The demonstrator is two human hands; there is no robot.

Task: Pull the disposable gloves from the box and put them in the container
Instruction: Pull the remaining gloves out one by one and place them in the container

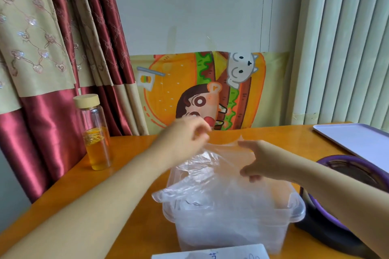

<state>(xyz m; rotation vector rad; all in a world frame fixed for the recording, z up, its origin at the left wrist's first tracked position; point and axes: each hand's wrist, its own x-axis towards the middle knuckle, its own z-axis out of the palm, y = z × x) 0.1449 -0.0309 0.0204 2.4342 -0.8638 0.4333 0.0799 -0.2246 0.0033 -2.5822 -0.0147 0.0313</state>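
Head view: both hands work just above the clear container, which stands on the orange table with the glove box just in front of it at the bottom edge. The left hand is blurred, its fingers curled in and pinching 1 edge of a thin see-through glove. The right hand takes the opposite edge between raised thumb and bent fingers. The film is stretched taut between the 2 grips, probably to spread it flat so it drops in without bunching. Its lower part already sags over the container's rim and onto more crumpled film inside, so I judge this glove is about to be laid in. A loose corner spills over the left rim and may need tucking. A glass bottle of amber liquid stands well apart on the left and a lilac tray lies far right, both out of the hands' way
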